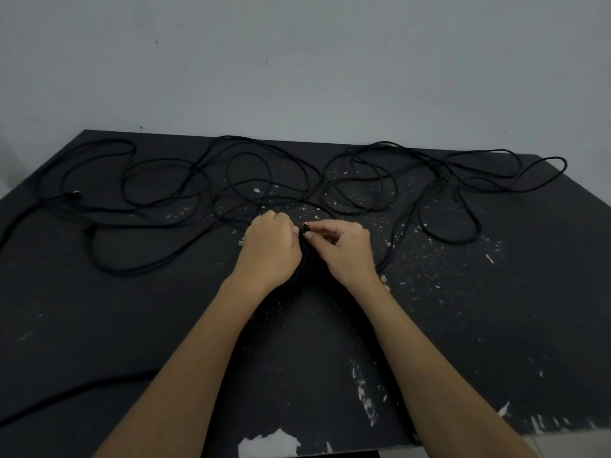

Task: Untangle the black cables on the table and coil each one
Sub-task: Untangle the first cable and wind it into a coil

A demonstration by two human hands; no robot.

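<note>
Black cables (264, 173) lie in loose overlapping loops across the far half of the black table (99, 309). At the middle, my left hand (269, 249) grips a small coil of black cable (305, 269), most of it hidden between my hands. My right hand (347, 251) pinches the cable's end plug (306, 228) at the top of that coil, fingertips touching the left hand's. Another plug (74, 195) lies at the far left among the loops.
The tabletop is scuffed, with white paint chips around the middle and at the near edge (271, 441). A cable strand (66, 391) runs off the near left edge. A plain grey wall (297, 61) stands behind the table.
</note>
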